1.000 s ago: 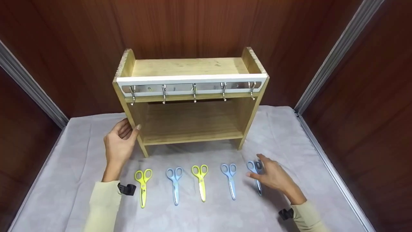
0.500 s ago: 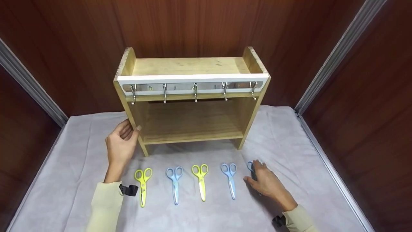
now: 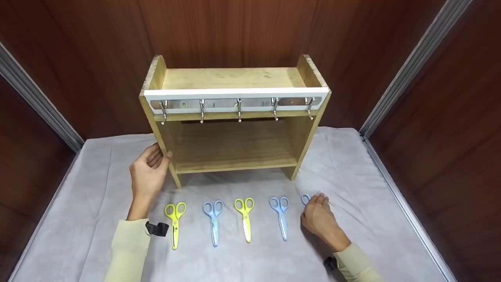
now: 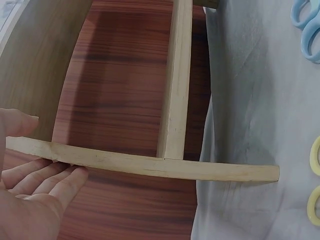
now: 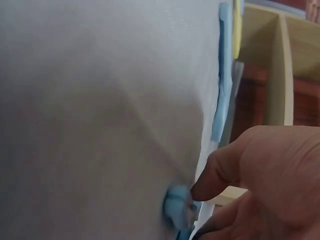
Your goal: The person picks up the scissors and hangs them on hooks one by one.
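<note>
My left hand grips the left side panel of a small wooden shelf, thumb inside and fingers outside. Across its top front runs a white rail with several metal hooks. At the right end of a row of scissors, my right hand pinches blue scissors by the handles, covering most of them. Leftward from there lie blue scissors, yellow scissors, another blue pair of scissors and yellow scissors, handles toward the shelf.
A pale grey cloth covers the table. Dark red wood-grain panels stand behind and at both sides, joined by metal corner strips.
My right hand has moved in over the rightmost blue scissors, and its fingers have closed on the handles. My left hand keeps its grip on the shelf's side.
</note>
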A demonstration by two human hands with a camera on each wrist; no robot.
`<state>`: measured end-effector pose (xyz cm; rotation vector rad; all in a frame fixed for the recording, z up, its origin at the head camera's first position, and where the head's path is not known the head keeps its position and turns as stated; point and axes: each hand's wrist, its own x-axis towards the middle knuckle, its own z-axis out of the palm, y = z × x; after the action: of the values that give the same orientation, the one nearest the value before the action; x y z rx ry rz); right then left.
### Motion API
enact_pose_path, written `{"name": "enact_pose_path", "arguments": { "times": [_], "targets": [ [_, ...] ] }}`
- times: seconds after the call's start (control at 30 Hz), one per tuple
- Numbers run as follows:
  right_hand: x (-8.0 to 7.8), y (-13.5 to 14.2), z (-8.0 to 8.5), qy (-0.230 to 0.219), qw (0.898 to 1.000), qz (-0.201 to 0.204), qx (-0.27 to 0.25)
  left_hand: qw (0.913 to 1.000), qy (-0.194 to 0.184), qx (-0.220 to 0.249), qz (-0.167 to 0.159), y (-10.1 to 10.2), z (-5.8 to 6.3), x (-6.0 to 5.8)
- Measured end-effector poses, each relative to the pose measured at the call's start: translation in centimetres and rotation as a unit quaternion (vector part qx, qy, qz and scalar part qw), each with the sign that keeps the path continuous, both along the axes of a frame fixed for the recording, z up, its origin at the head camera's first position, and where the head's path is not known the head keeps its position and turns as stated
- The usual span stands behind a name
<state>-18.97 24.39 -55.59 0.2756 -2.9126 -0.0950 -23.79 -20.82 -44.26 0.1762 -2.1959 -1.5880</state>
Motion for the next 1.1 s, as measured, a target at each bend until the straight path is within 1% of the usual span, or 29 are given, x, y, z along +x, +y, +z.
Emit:
{"name": "enact_pose_path", "arguments": {
  "times": [0.1, 0.3, 0.4, 0.5, 0.63, 0.73, 1.0, 1.1],
  "targets": [
    [-0.12, -0.44, -0.02, 0.0, 1.0, -0.013, 0.019, 1.0, -0.002, 0.0, -0.006, -0.1, 0.08, 0.14],
    [-0.53, -0.6, 0.27, -0.013, 0.999, -0.045, -0.012, 0.9999, 0.001, -0.001, -0.015, -0.3, -0.12, 0.24],
    [-0.7, -0.64, 0.31, -0.014, 0.998, -0.053, -0.028, 0.9998, 0.004, -0.021, -0.006, -0.41, -0.18, 0.13],
    [-0.88, -0.62, 0.33, -0.017, 0.998, -0.056, -0.025, 0.9992, 0.011, -0.039, 0.004, -0.39, -0.14, -0.07],
    [-1.02, -0.51, 0.41, -0.028, 0.998, -0.059, -0.018, 0.9985, 0.024, -0.046, 0.014, -0.27, -0.14, -0.26],
    [-0.95, -0.43, 0.47, -0.029, 0.998, -0.061, -0.021, 0.998, 0.031, -0.05, 0.021, -0.21, -0.2, -0.32],
    [-0.64, -0.47, 0.37, 0.003, 0.998, -0.061, -0.031, 0.9983, 0.031, -0.034, 0.037, 0.1, -0.43, -0.48],
    [-0.48, -0.45, 0.36, 0.031, 0.998, -0.052, -0.025, 0.9974, 0.039, -0.033, 0.051, 0.26, -0.63, -0.62]
  ]
}}
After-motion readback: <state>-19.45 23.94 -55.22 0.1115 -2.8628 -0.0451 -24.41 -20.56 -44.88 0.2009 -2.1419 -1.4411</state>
